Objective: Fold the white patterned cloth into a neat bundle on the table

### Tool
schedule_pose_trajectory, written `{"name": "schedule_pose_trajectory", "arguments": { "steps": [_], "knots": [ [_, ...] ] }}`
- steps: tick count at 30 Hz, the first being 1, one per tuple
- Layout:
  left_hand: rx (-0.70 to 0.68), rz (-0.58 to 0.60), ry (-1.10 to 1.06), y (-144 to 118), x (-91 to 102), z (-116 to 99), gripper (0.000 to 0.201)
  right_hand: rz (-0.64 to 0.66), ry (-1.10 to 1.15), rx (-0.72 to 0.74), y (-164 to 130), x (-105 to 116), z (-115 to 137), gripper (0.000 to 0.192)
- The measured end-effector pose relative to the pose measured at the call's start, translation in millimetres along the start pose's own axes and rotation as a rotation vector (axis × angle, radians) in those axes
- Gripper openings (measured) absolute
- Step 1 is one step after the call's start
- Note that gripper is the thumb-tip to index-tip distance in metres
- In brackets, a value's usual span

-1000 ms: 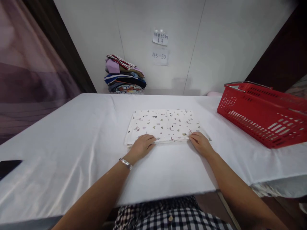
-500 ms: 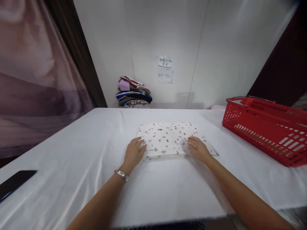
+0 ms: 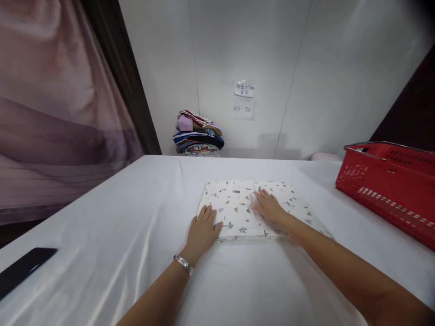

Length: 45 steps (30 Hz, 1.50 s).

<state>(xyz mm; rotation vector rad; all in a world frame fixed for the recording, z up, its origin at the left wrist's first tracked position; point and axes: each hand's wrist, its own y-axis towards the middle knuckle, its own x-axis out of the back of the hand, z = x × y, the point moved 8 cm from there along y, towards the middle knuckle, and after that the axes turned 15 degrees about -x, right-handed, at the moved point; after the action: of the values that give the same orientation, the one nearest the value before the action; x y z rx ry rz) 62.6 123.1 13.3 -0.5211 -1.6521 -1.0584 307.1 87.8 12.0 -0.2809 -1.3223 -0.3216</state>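
Folded cloth, white with small printed motifs, lying flat near the middle of the table, long side across the view.

Left hand palm down at the near left corner of the cloth, fingers spread loosely and flat, tips on the fabric, heel on the table cover just beside the edge. Gripping nothing. Metal watch on that wrist.

Right hand flat on top of the cloth, right of its middle, fingers stretched forward and close together, open and pressing down rather than pinching. Forearm crossing the near right corner of the cloth, hiding part of that edge.

Red basket on the table at the right, well apart from the cloth, cut off by the frame edge. Dark phone lying flat at the near left of the table, well apart from both hands. Stack of folded clothes at the far side against the white wall. 2 paper notes stuck on the wall above, lower one reading 45-50. Pinkish curtain at the left.
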Motion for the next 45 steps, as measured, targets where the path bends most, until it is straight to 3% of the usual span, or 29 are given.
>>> {"name": "schedule_pose_trajectory", "arguments": {
  "steps": [4,8,11,15,21,25,30,32,34,37,41,45],
  "knots": [
    [0.027,0.044,-0.015,-1,-2.2,0,0.042,-0.12,0.004,0.034,40,4,9,0.06],
    [0.025,0.04,-0.035,-2,-2.0,-1,0.043,-0.082,-0.044,0.004,62,-19,0,0.054],
    [0.036,0.03,-0.041,-2,-1.5,-2,0.043,-0.053,-0.043,-0.006,67,-24,-1,0.053],
    [0.066,0.08,-0.06,-3,-3.4,-3,0.044,-0.066,-0.032,-0.001,78,-17,21,0.06],
    [0.122,0.122,-0.061,-4,1.0,-6,0.045,0.081,-0.112,-0.051,100,-37,40,0.069],
    [0.125,0.087,-0.116,-4,3.9,-9,0.042,0.094,-0.091,-0.079,98,-33,49,0.066],
    [0.155,-0.1,-0.272,-2,16.2,8,0.037,0.071,-0.031,0.098,84,-35,102,0.065],
    [0.276,-0.226,-0.351,-6,24.1,31,0.038,0.091,-0.022,0.177,81,-41,120,0.062],
    [0.485,-0.303,-0.466,-15,23.8,57,0.038,0.103,0.005,0.206,81,-43,129,0.057],
    [0.694,-0.268,-0.651,-26,10.8,76,0.033,0.081,0.174,0.149,83,-32,131,0.038],
    [0.646,-0.239,-0.703,-24,6.9,69,0.025,0.12,0.408,-0.016,78,-22,138,0.027],
    [0.62,-0.247,-0.7,-23,6.2,63,0.025,0.232,0.426,-0.069,69,-30,166,0.028]
  ]
}}
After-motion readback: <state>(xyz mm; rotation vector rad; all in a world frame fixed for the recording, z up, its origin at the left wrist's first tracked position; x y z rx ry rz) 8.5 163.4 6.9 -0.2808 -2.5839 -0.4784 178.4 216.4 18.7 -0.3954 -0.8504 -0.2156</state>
